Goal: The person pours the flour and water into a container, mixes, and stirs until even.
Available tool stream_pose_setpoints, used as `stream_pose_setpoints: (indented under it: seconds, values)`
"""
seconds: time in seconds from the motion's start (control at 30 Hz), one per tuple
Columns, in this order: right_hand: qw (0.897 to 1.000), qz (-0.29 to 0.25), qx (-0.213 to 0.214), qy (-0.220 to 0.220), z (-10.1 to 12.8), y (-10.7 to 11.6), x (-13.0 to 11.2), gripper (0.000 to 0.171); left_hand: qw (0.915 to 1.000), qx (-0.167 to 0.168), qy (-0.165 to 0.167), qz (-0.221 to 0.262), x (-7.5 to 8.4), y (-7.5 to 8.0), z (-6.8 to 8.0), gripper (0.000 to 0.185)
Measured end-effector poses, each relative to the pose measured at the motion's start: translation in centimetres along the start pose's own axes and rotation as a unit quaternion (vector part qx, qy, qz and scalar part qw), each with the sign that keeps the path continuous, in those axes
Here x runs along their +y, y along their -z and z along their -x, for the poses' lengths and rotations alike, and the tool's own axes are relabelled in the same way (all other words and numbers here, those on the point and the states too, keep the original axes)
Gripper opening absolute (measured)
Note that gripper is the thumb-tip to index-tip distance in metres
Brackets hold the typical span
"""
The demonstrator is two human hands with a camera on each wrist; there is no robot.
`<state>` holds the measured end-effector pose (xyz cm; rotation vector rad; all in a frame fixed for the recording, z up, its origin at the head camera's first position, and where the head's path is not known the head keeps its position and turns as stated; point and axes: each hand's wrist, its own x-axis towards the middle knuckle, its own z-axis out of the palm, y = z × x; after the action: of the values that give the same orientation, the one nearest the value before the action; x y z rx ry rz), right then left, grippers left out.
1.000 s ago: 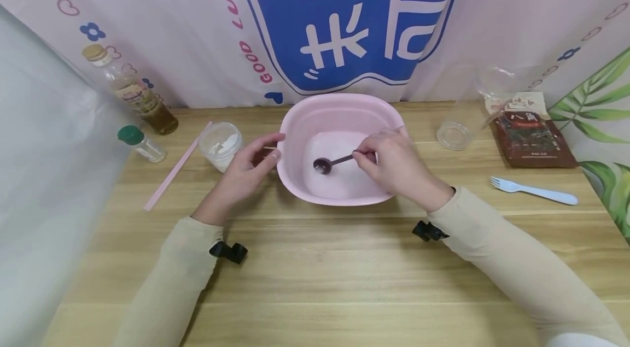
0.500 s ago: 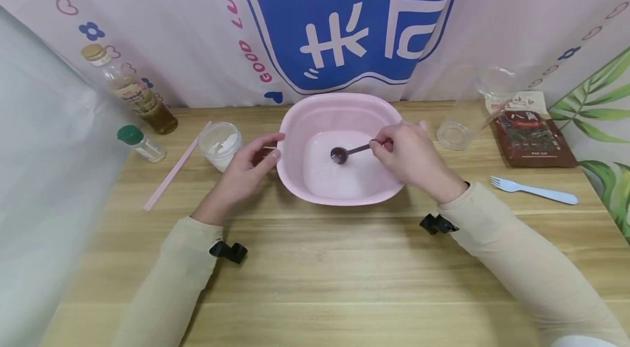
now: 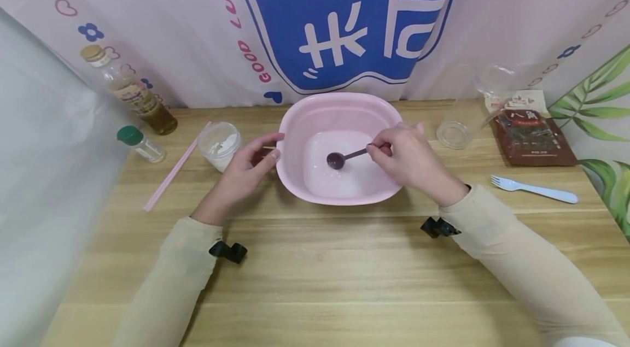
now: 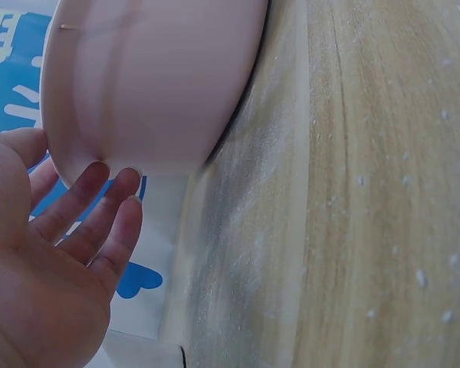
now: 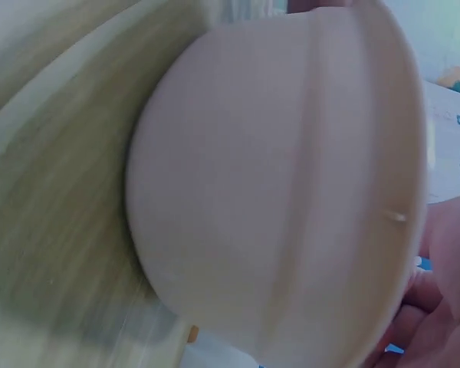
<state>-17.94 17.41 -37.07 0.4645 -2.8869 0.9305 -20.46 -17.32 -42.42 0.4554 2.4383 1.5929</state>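
Observation:
In the head view a pink plastic basin (image 3: 340,96) stands on the wooden table, with white material across its bottom. My right hand (image 3: 408,153) pinches the handle of a dark brown measuring spoon (image 3: 336,160), whose bowl is low inside the basin beside small white specks. The left hand (image 3: 248,169) touches the basin's left rim with its fingertips, fingers spread and relaxed. In the left wrist view its thumb is at the rim, and other fingertips meet the outer wall. From the right wrist, the basin's side hides the spoon.
Left of the basin are a clear jar of white powder (image 3: 220,153), pink chopsticks (image 3: 172,175), a green-capped shaker (image 3: 141,145) and a bottle of amber liquid (image 3: 135,95). On the right are a clear plastic cup (image 3: 455,134), a dark red packet (image 3: 534,136) and a light blue fork (image 3: 534,189).
The right hand and spoon have shifted right inside the basin, then slightly back left and down in the last half second. The left hand stays at the rim.

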Motion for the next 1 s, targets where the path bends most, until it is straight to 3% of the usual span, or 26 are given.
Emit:
stream_pose_setpoints:
  seconds: [0.17,0.4,0.53,0.67,0.83,1.0]
  values:
    - [0.999,0.021,0.024,0.0,0.0,0.0,0.5,0.016,1.0,-0.002,0.0,0.001,0.0,-0.1,0.0,0.047]
    - [1.0,-0.015,0.027,-0.001,0.4,0.5,0.6,0.015,1.0,0.0,0.0,0.0,0.0,0.0,0.0,0.046]
    - [1.0,0.015,0.015,0.015,0.5,0.3,0.6,0.016,1.0,0.0,0.0,0.005,-0.1,0.0,0.0,0.046]
    - [0.998,0.042,0.032,0.027,0.5,0.0,0.8,0.015,1.0,0.0,-0.004,0.005,0.0,-0.1,0.0,0.046]
    - [0.998,0.02,0.053,0.03,0.4,0.1,1.0,0.013,0.9999,0.001,-0.01,0.005,0.0,-0.1,0.0,0.045]
    - [0.998,-0.008,0.026,0.054,0.6,0.1,1.0,0.011,0.9999,0.005,-0.011,0.003,0.0,-0.1,0.0,0.045]
